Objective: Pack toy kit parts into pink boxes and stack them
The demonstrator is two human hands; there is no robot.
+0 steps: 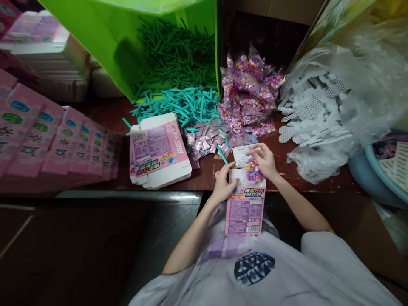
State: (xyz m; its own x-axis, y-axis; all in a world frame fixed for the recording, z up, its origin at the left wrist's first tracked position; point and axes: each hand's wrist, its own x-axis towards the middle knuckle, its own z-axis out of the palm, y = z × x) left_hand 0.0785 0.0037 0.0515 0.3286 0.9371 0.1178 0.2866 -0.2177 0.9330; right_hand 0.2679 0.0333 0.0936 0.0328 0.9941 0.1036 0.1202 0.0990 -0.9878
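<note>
1. Pink and purple card makes up the box (245,212) that we hold in the head view; its top is open, and its printed panel stands nearly upright just in front of our shirt (287,267), past the near edge of the dark red tabletop (210,180).
2. Our left hand (222,185) has its fingers grasping the upper left side of that box, with the thumb across the open mouth.
3. Our right hand (266,163) has its fingers pinched at the top of a clear bag of beads (254,171), which lies just below the fingertips, at the mouth of the box.
4. Behind the mouth we see a white piece (241,154); whether it is a flap or a sheet, we cannot tell.
5. Near our left hand lies one loose teal stick (222,154), with small shiny packets (207,140) beyond it and flat cartons (159,153) stacked to the left.
6. Further back, teal sticks (181,104) spill from a bright green container (95,34), beside a heap of bagged beads (248,100).
7. On our right are white grid pieces (314,114) in clear plastic and a blue basin (366,176); on our left, pink boxes (57,146) stand in rows.
</note>
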